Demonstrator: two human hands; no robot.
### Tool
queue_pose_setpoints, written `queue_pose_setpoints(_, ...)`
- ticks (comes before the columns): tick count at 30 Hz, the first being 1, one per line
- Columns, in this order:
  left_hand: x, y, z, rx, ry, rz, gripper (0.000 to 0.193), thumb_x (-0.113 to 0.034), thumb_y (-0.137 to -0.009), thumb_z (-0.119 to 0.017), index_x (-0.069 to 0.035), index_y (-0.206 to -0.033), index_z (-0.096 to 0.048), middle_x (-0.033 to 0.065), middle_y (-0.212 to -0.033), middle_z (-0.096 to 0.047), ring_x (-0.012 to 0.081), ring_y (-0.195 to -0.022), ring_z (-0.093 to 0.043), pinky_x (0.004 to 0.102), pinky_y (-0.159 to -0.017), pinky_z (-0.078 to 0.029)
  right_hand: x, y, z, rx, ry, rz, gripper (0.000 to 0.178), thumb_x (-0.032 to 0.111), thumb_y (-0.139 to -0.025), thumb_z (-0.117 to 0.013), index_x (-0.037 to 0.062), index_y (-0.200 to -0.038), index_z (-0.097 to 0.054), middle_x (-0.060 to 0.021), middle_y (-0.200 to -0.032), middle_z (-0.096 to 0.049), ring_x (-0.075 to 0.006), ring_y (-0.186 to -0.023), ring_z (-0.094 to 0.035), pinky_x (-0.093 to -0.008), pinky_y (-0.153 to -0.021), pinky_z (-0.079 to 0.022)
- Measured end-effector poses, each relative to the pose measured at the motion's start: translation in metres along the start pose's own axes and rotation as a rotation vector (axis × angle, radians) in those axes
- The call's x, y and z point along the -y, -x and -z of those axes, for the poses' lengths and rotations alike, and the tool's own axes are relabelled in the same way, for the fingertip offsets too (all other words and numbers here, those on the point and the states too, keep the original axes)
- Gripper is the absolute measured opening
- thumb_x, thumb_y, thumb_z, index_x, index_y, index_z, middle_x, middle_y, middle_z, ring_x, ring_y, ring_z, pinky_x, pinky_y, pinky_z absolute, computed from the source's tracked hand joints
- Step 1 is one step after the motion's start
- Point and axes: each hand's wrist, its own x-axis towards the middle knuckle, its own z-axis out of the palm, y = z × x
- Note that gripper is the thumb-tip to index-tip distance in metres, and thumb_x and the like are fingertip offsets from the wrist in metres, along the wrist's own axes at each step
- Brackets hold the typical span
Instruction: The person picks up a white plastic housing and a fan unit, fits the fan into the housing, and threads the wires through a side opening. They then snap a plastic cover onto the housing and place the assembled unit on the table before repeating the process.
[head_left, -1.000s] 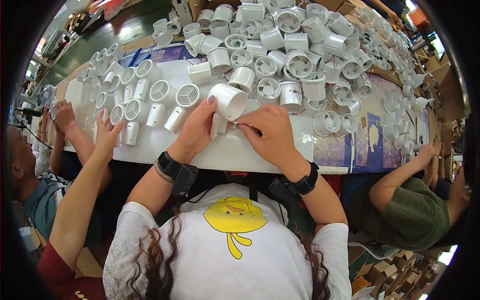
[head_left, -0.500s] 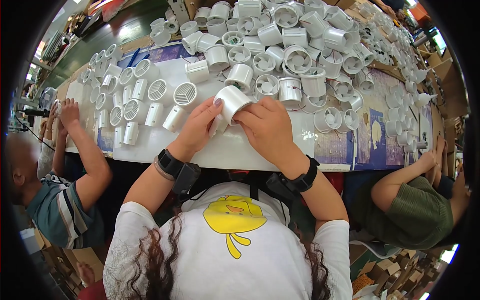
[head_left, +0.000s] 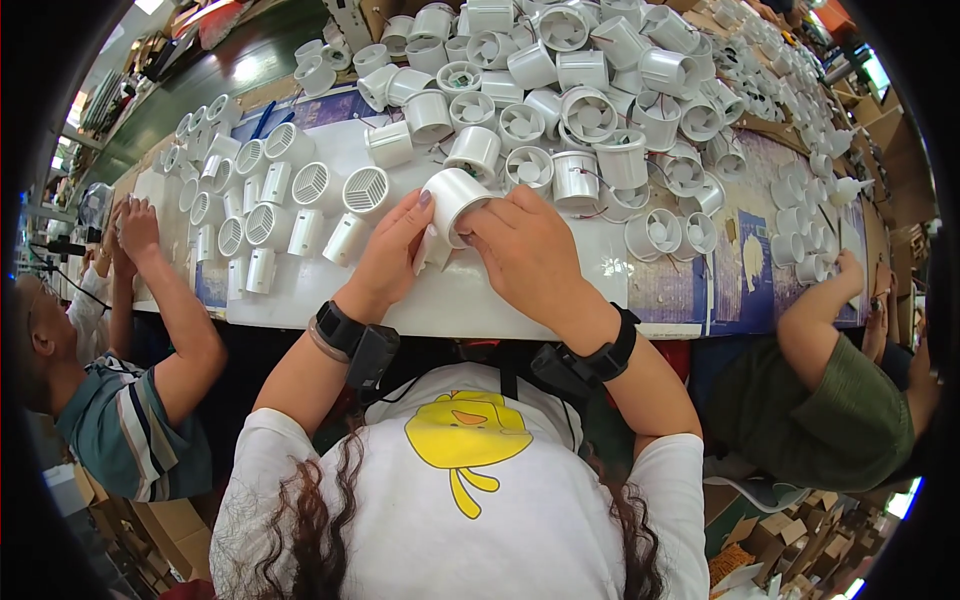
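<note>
Both hands hold a white plastic fan housing (head_left: 456, 198), a short glossy tube tipped so that its open end faces the lower right. My left hand (head_left: 393, 248) grips its left side, thumb laid along the wall. Fingers of my right hand (head_left: 530, 250) are pushed into the open end, and their tips are hidden inside. A white flap-like part (head_left: 433, 252) shows below the tube beside my left hand; I cannot tell whether it belongs to the housing. Just left of my hands stands a white tube with a slatted grille (head_left: 369, 190).
A large heap of white fan units (head_left: 590, 115), some with loose wires, fills the table's far side. Rows of grilled tubes (head_left: 268, 225) stand on the left. Co-workers' arms reach in at the left (head_left: 180, 285) and right (head_left: 815, 310). White rings (head_left: 790, 248) lie far right.
The housing has turned slightly in my hands, and my right fingers have shifted at its opening. On the right, a co-worker's arm has moved farther forward over the table.
</note>
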Motion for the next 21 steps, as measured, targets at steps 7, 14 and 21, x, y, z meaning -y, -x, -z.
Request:
queue_pose_setpoints(7, -0.0002, -0.0007, 0.0022, -0.020, -0.029, -0.005, 0.040, -0.028, -0.103, -0.040, -0.003, -0.133, -0.046, 0.0074, -0.115, -0.060, 0.0149, -0.102, -0.060, 0.0310, -0.085, -0.052, -0.0007, -0.0045, -0.0002, 0.007, -0.024, 0.025, 0.019, 0.004, -0.071, -0.069, 0.0110, -0.088, -0.065, -0.0016, -0.084, -0.062, -0.0232, -0.078, -0.052, -0.0340, -0.069, -0.047)
queue_pose_setpoints(14, -0.0011, -0.0009, -0.0006, -0.059, -0.053, -0.018, 0.041, -0.031, -0.103, -0.038, -0.005, -0.133, -0.046, 0.0064, -0.114, -0.060, 0.0141, -0.100, -0.060, 0.0311, -0.081, -0.055, 0.0008, -0.0013, -0.0037, -0.026, 0.061, 0.015, 0.018, 0.003, -0.070, -0.068, 0.0099, -0.086, -0.065, -0.0027, -0.089, -0.055, -0.0233, -0.083, -0.050, -0.0335, -0.071, -0.045)
queue_pose_setpoints(21, 0.0002, -0.0030, -0.0012, -0.087, -0.091, -0.029, 0.041, -0.034, -0.103, -0.037, -0.006, -0.132, -0.047, 0.0055, -0.114, -0.060, 0.0131, -0.099, -0.060, 0.0301, -0.079, -0.054, -0.0034, -0.0054, -0.0068, -0.033, 0.079, 0.067, 0.019, 0.000, -0.068, -0.065, 0.0089, -0.084, -0.065, -0.0028, -0.091, -0.053, -0.0230, -0.085, -0.049, -0.0334, -0.072, -0.044)
